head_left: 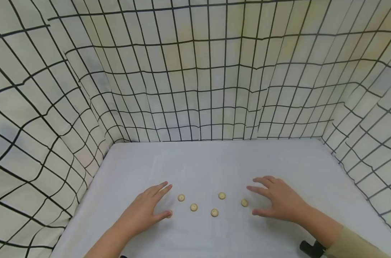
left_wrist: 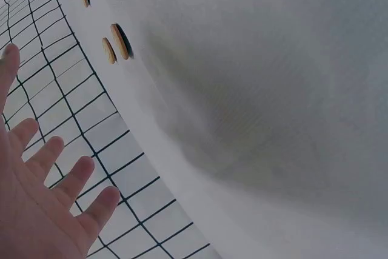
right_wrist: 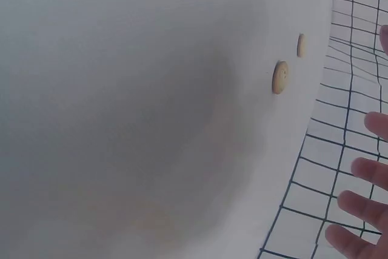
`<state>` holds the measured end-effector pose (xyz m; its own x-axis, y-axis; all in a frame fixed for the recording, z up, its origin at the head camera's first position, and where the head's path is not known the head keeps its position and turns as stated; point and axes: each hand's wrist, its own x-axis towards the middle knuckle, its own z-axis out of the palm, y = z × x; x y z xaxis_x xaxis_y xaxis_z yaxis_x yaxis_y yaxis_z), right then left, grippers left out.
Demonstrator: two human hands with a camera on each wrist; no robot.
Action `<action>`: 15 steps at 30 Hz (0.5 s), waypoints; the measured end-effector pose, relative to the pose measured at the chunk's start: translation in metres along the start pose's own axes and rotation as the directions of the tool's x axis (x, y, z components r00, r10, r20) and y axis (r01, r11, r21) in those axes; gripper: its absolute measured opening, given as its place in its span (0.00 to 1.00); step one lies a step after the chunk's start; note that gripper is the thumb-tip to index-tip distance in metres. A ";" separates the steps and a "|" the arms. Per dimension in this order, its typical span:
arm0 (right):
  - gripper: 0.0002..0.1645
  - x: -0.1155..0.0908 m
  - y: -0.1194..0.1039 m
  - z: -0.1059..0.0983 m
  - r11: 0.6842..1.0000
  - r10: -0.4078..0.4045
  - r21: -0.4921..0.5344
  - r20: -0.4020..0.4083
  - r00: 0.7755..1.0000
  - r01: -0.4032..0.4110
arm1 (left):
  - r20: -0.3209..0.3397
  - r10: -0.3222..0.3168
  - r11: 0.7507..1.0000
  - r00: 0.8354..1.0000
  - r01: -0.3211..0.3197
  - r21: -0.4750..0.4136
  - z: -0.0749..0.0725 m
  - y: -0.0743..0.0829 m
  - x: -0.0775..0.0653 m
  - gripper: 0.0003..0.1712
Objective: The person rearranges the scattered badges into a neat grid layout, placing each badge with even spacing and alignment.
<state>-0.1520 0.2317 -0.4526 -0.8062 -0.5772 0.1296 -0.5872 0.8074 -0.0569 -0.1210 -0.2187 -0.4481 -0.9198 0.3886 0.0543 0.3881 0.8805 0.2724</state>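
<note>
Tan, wood-look buttons: six small round discs, fairly thick at the edge, paler on top, with tiny marks in the middle that look like holes.
Which way they face: all lying flat, faces up; the outline is a circle, about as wide one way as the other. Seen low from either wrist they squash into thin ovals.
Markings: those middle marks are too small for me to read as anything.
Where they are: scattered between the two hands on the white tabletop, three toward the left, three toward the right.
Left hand: fingers spread, thumb held out from them, pinching nothing. Thumb tip partly covers the leftmost button; can't tell from here if it's touching. Another button sits just beside the fingertips.
Right hand: also spread, grasp empty, with the rightmost button close by its fingertips and thumb, not touching. Khaki sleeve on that arm.
Backdrop: whitish walls with wobbly black grid lines.
</note>
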 end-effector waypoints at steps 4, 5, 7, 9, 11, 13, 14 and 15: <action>0.43 0.002 0.000 0.001 0.999 0.005 0.032 0.044 0.999 -0.006 | 0.040 -0.066 0.995 0.997 0.069 -0.069 0.001 -0.003 -0.003 0.44; 0.42 0.003 0.000 0.001 0.999 0.008 0.040 0.054 0.998 -0.010 | 0.058 -0.088 0.992 0.994 0.093 -0.085 0.001 -0.003 -0.003 0.43; 0.41 0.004 0.000 0.002 0.998 0.008 0.062 0.074 0.997 -0.013 | 0.086 -0.122 0.984 0.989 0.132 -0.123 0.001 -0.004 -0.004 0.39; 0.39 0.006 0.000 0.003 0.996 0.008 0.083 0.093 0.996 -0.016 | 0.116 -0.148 0.974 0.982 0.165 -0.157 0.002 -0.006 -0.004 0.37; 0.37 0.007 0.001 0.005 0.994 0.005 0.109 0.106 0.994 -0.016 | 0.145 -0.159 0.965 0.977 0.185 -0.187 0.003 -0.008 -0.003 0.34; 0.35 0.009 0.002 0.007 0.990 -0.008 0.139 0.109 0.994 -0.008 | 0.169 -0.148 0.962 0.974 0.182 -0.205 0.005 -0.011 -0.003 0.32; 0.33 0.010 0.002 0.008 0.989 -0.012 0.151 0.110 0.994 -0.005 | 0.181 -0.140 0.960 0.973 0.178 -0.215 0.006 -0.012 -0.003 0.31; 0.32 0.011 0.003 0.009 0.987 -0.018 0.162 0.112 0.994 -0.001 | 0.189 -0.128 0.960 0.974 0.170 -0.224 0.007 -0.014 -0.002 0.30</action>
<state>-0.1633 0.2267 -0.4604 -0.7987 -0.6014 0.0194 -0.5906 0.7774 -0.2164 -0.1240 -0.2299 -0.4584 -0.9343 0.3167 -0.1634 0.2032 0.8501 0.4858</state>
